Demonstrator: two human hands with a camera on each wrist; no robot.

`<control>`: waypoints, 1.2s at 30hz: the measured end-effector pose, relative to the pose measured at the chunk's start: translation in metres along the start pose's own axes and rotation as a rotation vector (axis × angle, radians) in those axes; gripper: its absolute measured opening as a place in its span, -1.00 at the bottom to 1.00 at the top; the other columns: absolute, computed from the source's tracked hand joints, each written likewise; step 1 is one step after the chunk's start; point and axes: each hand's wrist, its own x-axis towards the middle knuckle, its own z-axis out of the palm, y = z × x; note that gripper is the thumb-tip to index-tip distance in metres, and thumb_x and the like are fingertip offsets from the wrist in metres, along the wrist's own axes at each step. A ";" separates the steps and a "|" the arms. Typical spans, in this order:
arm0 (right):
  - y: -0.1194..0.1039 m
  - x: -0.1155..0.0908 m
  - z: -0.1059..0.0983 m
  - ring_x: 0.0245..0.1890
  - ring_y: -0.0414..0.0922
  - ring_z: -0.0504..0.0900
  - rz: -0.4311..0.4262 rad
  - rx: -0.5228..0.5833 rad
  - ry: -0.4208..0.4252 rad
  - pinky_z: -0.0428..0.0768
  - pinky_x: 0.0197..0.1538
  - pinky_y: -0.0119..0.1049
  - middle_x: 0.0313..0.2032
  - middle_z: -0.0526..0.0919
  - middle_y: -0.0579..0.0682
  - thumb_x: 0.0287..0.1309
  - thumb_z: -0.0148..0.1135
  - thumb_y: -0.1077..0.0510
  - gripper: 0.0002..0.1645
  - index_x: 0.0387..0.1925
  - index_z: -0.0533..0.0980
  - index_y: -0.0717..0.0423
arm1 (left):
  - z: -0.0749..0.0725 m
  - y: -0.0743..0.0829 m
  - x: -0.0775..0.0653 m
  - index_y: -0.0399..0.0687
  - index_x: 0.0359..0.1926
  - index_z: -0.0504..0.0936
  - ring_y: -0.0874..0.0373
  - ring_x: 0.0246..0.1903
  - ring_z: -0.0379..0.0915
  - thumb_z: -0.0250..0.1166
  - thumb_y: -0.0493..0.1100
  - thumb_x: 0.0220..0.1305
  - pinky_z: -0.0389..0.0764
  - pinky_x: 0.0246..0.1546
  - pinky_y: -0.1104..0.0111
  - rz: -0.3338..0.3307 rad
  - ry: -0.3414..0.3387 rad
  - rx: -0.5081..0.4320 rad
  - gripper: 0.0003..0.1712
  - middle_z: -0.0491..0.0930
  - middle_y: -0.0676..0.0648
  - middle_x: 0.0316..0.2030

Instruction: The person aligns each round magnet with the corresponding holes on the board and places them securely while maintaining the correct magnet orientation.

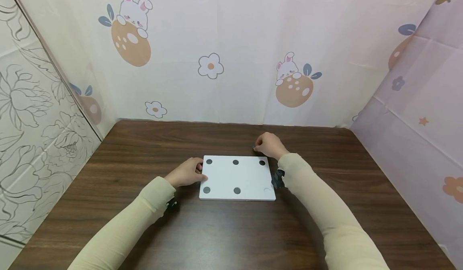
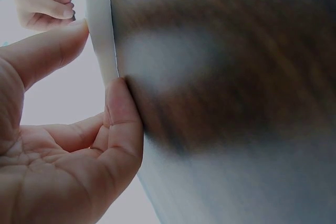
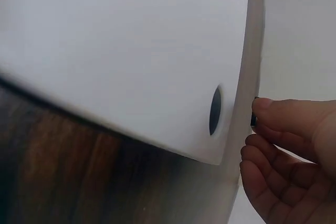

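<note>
A white rectangular board (image 1: 231, 176) lies on the dark wooden table (image 1: 217, 230), with several dark round spots on its top. A faint curved mark shows near its front right corner. My left hand (image 1: 187, 171) grips the board's left edge, thumb on one face and fingertips against the edge in the left wrist view. Beyond the board's back right corner, my right hand (image 1: 270, 144) pinches a small dark piece (image 3: 254, 113) between thumb and index finger. Its other fingers are curled. One dark spot (image 3: 215, 110) lies near the board's corner beside this hand.
A white curtain (image 1: 238, 61) with rabbit and flower prints rises behind the table's back edge. Patterned sheets flank the table at left (image 1: 36, 121) and right (image 1: 412, 133). Bare wood surrounds the board.
</note>
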 end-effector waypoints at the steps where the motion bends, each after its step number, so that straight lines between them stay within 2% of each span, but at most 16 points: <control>1: 0.000 -0.002 -0.001 -0.26 -0.03 0.63 -0.011 0.001 0.002 0.62 -0.19 -0.17 -0.16 0.71 0.13 0.22 0.29 0.13 -0.76 -0.17 0.68 0.21 | 0.000 0.000 0.000 -0.37 0.05 0.49 0.10 -0.27 0.38 0.42 -0.27 0.14 0.44 -0.27 0.34 0.003 0.000 0.003 -0.52 0.47 -0.14 -0.23; 7: 0.000 -0.016 -0.002 -0.30 -0.07 0.61 -0.064 0.000 0.013 0.60 -0.24 -0.22 -0.21 0.70 0.10 0.22 0.31 0.14 -0.78 -0.18 0.67 0.20 | 0.000 0.000 0.000 -0.38 0.08 0.48 0.10 -0.26 0.39 0.41 -0.27 0.14 0.44 -0.26 0.35 0.008 -0.003 0.010 -0.49 0.47 -0.15 -0.22; 22: 0.004 -0.052 0.001 -0.34 -0.13 0.55 -0.102 0.027 0.029 0.56 -0.29 -0.30 -0.29 0.63 0.02 0.19 0.34 0.16 -0.82 -0.21 0.67 0.17 | 0.002 0.003 0.000 -0.36 0.09 0.48 0.10 -0.26 0.39 0.41 -0.26 0.14 0.46 -0.24 0.33 -0.015 0.004 0.015 -0.49 0.47 -0.14 -0.20; 36: 0.005 -0.078 0.006 -0.36 -0.17 0.53 -0.153 0.043 0.038 0.54 -0.28 -0.31 -0.30 0.65 -0.02 0.16 0.37 0.17 -0.84 -0.23 0.68 0.15 | 0.002 0.002 -0.001 -0.36 0.08 0.49 0.11 -0.27 0.42 0.42 -0.26 0.13 0.48 -0.24 0.31 -0.006 0.018 0.026 -0.49 0.49 -0.15 -0.20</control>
